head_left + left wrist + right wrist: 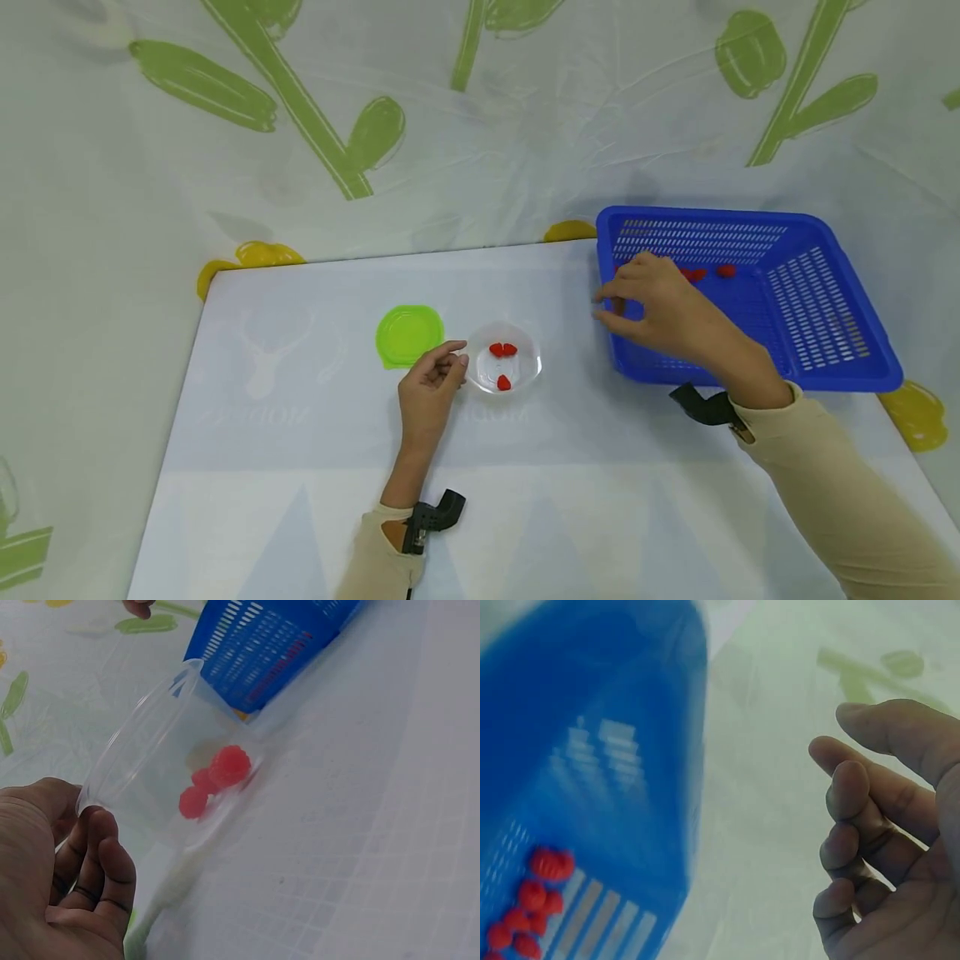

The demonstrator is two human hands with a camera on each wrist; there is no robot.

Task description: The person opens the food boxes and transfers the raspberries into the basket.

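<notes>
Left hand [429, 387] fingers loosely curled, touching clear bowl [528, 367] rim, three red berries [503, 350] inside. Right hand [660, 310] relaxed, holding nothing, over blue basket [825, 308] edge.

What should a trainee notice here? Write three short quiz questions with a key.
1. True or false: the green lid sits on the clear bowl.
2. How many red berries lie in the clear bowl?
3. Which does the left hand touch: A the bowl's rim, B the blue basket, C the green lid?

Key
1. False: it lies on the table beside the bowl.
2. Three.
3. A; the right hand hangs at the basket's near wall, holding nothing in the wrist view.
</notes>
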